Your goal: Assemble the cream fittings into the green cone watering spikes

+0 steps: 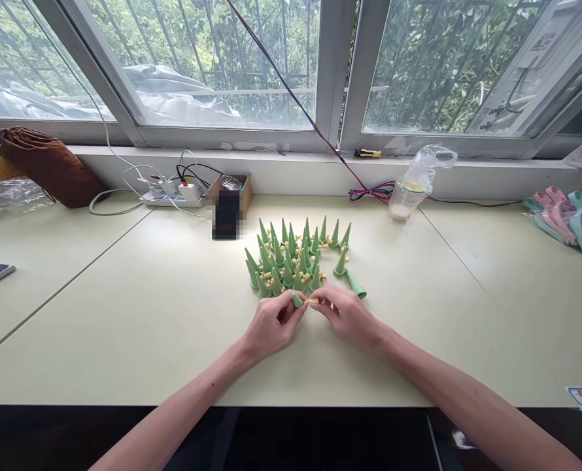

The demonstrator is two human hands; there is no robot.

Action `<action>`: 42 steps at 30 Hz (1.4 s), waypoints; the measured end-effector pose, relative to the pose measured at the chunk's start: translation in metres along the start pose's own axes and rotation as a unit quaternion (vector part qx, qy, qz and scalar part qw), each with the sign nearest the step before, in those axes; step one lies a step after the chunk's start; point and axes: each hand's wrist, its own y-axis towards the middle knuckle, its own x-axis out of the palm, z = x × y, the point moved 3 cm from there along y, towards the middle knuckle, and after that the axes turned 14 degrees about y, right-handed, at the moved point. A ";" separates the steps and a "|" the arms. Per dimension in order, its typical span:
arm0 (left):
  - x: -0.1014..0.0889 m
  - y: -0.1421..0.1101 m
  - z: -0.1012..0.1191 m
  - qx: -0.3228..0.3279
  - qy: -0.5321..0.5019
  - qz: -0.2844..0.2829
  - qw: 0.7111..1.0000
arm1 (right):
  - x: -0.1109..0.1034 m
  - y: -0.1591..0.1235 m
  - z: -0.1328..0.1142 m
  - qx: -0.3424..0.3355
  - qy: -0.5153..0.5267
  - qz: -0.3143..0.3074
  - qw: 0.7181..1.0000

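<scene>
My left hand [271,322] pinches a small green cone [297,301] by its wide end, just in front of a cluster of several upright green cones [291,258] with small yellow pieces among them. My right hand [347,315] meets it from the right, its fingers closed on a small yellow piece [312,301] at the cone's end. One green cone [356,285] lies on its side just beyond my right hand. Both hands rest on the pale table [148,314].
A small open cardboard box [229,190] and a power strip with cables [173,195] stand behind the cones. A plastic cup in a clear bag [406,196] is at the back right, pink and teal items [565,219] far right, a brown pouch [46,167] far left.
</scene>
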 end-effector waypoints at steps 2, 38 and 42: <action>0.001 -0.001 -0.001 0.006 0.004 -0.003 1.000 | 0.000 0.001 0.001 0.008 -0.005 -0.004 1.000; 0.000 0.001 -0.001 -0.006 0.020 -0.004 1.000 | 0.000 0.003 0.000 0.028 -0.005 -0.022 0.999; 0.001 0.001 -0.001 -0.007 0.019 -0.009 1.000 | 0.000 0.003 0.001 0.047 -0.006 -0.020 0.999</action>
